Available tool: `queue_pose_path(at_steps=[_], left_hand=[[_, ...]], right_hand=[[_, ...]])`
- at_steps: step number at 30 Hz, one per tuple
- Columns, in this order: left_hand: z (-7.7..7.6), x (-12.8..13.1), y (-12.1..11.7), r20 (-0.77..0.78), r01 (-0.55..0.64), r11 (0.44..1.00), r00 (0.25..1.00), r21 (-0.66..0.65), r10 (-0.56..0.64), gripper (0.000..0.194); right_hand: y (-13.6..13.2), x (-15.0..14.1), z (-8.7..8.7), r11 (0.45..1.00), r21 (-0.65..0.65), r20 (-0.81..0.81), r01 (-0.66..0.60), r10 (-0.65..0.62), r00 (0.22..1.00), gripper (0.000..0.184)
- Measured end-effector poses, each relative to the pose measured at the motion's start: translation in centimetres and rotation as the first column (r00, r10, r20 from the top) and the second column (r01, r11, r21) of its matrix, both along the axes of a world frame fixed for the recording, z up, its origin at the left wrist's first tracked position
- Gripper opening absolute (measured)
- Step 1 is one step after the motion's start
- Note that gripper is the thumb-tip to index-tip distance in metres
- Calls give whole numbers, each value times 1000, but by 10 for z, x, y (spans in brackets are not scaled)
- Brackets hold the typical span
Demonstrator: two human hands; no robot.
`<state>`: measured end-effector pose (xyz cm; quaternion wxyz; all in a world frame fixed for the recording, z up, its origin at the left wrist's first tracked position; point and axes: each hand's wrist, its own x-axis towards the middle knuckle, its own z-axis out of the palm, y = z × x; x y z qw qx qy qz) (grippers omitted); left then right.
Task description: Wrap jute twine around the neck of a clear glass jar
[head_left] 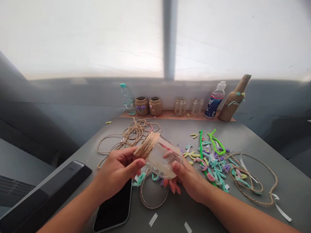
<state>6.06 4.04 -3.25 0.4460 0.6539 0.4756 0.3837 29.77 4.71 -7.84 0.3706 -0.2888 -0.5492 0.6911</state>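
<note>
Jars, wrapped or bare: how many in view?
5: partly wrapped jar between left hand and right hand; at the back, left to right, purple-trimmed wrapped jar, pink-trimmed wrapped jar, left bare jar, right bare jar. None looks hidden.

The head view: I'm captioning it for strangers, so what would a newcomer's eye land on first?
Probably the clear jar tilted between the left hand and right hand at centre, twine wrapping one end. Next, the bright fuzzy pieces scattered to its right, neon-green strands among them. Then perhaps the twine-covered bottle leaning at the back right.
</note>
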Motion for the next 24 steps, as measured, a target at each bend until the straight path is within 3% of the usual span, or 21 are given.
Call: queue_pose_path(at_steps=[10, 16, 24], left_hand=[[-3, -1, 3, -100, -15, 995, 995, 98, 25, 49], [0, 5, -1, -7, -140, 990, 990, 30, 140, 43], [-4, -1, -1, 14, -107, 994, 994, -21, 107, 37]], right_hand=[[3, -1, -4, 1000, -16, -43, -13, 13, 999, 70], [3, -2, 3, 998, -30, -105, -60, 57, 993, 69], [2, 0, -2, 993, -85, -123, -82, 71, 990, 72]])
